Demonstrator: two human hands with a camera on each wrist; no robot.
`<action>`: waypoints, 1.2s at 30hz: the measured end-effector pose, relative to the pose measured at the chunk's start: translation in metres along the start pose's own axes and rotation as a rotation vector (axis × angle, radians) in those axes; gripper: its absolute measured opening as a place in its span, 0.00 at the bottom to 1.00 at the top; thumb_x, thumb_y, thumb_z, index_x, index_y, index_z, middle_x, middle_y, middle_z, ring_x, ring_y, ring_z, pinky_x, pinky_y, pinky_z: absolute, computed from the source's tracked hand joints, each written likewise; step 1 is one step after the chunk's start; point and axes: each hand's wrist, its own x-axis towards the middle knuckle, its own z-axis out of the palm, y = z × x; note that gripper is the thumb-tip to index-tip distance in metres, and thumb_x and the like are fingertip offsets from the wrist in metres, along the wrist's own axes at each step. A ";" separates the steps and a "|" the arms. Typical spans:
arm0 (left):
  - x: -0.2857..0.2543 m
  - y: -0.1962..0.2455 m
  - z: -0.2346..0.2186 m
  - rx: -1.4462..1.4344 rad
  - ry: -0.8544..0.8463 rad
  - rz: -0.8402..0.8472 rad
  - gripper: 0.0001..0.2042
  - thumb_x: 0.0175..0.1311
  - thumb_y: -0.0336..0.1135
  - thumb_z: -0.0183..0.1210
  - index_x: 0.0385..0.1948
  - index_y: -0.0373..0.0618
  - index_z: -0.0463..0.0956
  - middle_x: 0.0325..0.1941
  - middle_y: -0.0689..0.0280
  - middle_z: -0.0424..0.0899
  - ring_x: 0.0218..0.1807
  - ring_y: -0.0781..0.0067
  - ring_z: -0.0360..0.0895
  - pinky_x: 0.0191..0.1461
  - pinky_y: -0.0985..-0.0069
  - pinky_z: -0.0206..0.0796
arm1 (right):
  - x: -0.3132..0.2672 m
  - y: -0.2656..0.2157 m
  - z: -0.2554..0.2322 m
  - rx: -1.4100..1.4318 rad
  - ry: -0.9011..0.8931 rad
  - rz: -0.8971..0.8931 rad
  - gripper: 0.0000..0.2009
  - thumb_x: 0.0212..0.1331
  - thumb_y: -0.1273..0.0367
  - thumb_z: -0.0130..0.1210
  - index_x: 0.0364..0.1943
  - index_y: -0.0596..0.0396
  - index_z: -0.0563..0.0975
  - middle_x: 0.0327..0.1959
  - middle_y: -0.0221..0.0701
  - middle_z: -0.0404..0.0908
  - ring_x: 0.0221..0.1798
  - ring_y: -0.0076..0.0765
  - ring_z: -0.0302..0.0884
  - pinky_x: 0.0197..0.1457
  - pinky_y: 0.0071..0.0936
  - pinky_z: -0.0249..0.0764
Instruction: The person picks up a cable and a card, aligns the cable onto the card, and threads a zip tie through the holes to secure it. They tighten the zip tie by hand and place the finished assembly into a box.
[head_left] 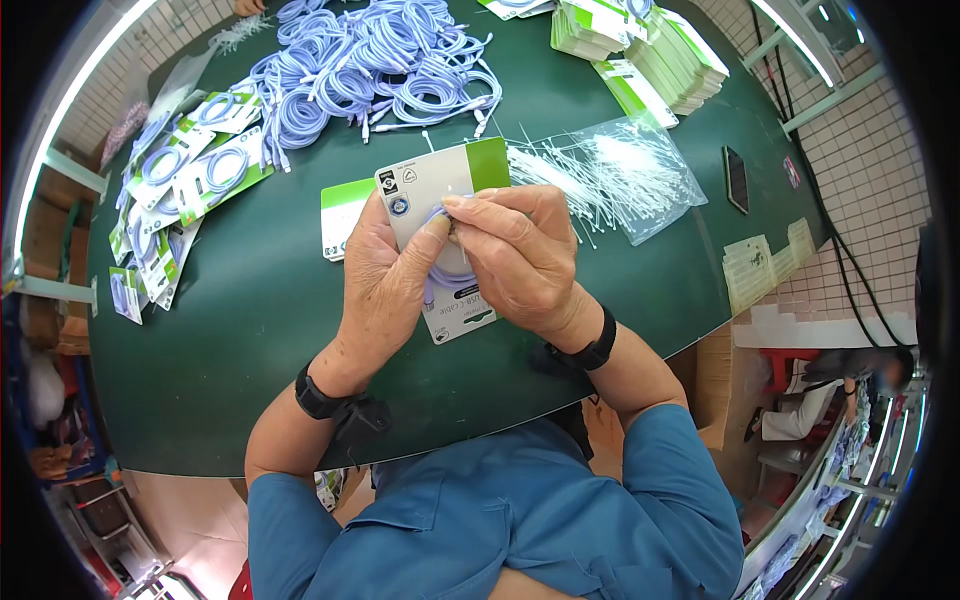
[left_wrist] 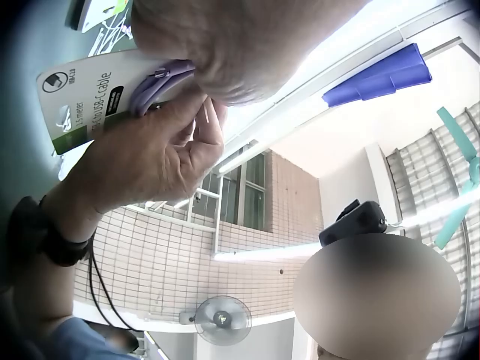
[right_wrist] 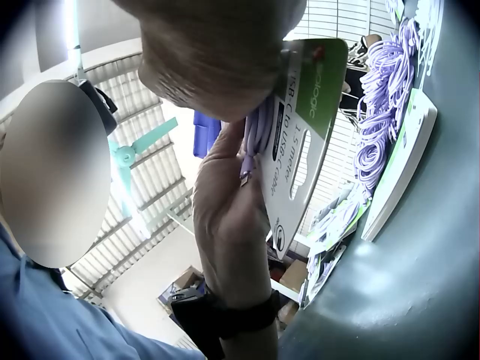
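Pinching purple cable (head_left: 447, 268) against card (head_left: 440, 185), both hands (head_left: 385, 285) (head_left: 520, 255).

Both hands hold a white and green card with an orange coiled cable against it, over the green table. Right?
Not quite: the cable is purple, not orange, as the head view shows. Otherwise yes: left hand and right hand hold the white and green card over the green table.

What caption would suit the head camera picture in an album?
Both hands, left hand and right hand, hold a coiled purple cable against a packaging card.
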 end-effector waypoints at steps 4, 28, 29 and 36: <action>-0.001 0.001 0.004 -0.049 -0.002 0.030 0.14 0.75 0.28 0.59 0.59 0.36 0.73 0.54 0.61 0.86 0.53 0.77 0.83 0.57 0.76 0.76 | -0.001 0.000 0.000 -0.009 0.039 0.001 0.12 0.46 0.82 0.70 0.36 0.57 0.82 0.47 0.31 0.87 0.43 0.37 0.79 0.43 0.31 0.73; 0.001 0.008 -0.002 -0.193 0.055 -0.061 0.16 0.73 0.27 0.62 0.59 0.34 0.75 0.54 0.58 0.87 0.52 0.75 0.85 0.57 0.75 0.78 | -0.010 -0.010 -0.008 0.365 -0.052 -0.053 0.18 0.53 0.77 0.72 0.42 0.48 0.74 0.47 0.28 0.87 0.44 0.33 0.86 0.47 0.34 0.77; 0.001 0.008 -0.001 -0.195 0.057 -0.061 0.16 0.73 0.27 0.62 0.59 0.34 0.75 0.54 0.58 0.87 0.52 0.75 0.85 0.57 0.75 0.78 | -0.010 -0.010 -0.008 0.380 -0.054 -0.058 0.18 0.53 0.77 0.72 0.42 0.48 0.74 0.48 0.28 0.87 0.44 0.33 0.86 0.47 0.34 0.77; 0.000 0.006 -0.002 -0.181 0.040 -0.068 0.16 0.73 0.26 0.61 0.59 0.34 0.75 0.54 0.58 0.87 0.52 0.75 0.85 0.57 0.75 0.78 | -0.011 -0.011 -0.005 0.379 -0.071 -0.038 0.17 0.53 0.78 0.71 0.42 0.50 0.75 0.48 0.32 0.87 0.42 0.36 0.86 0.42 0.34 0.81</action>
